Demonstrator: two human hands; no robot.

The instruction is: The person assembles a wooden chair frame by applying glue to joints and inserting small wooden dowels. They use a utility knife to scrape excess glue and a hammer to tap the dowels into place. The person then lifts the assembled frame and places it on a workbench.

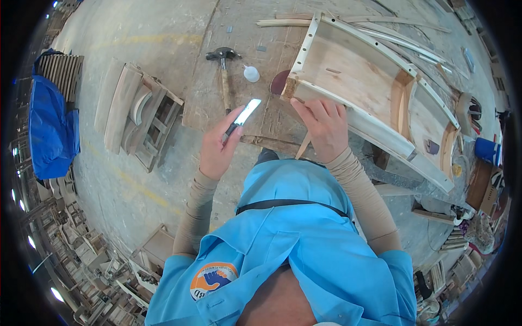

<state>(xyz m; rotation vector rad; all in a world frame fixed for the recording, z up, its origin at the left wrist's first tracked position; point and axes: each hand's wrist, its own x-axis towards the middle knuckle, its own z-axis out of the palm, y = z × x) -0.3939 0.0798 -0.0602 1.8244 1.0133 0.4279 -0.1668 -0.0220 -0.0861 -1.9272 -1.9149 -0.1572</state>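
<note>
A putty knife [249, 112] with a bright, wide blade and a dark handle is in my left hand [217, 150], which is closed around the handle. The blade points up and to the right. My right hand [326, 126] is closed, with its fingertips at the near left corner of a pale wooden frame [353, 100]. A brown patch marks that corner, right by the fingers. Below the right palm a thin wooden strip [304, 145] sticks out; whether the hand holds it I cannot tell. Under the frame's corner shows a dark red disc [279, 83].
A claw hammer [224, 76] lies left of a small white bottle [251, 74] on the worn wooden board [215, 108]. Curved wooden parts [138, 111] are stacked on the left, near a blue cover [49, 130]. Long strips [402, 46] lie behind the frame; a blue container [487, 150] stands right.
</note>
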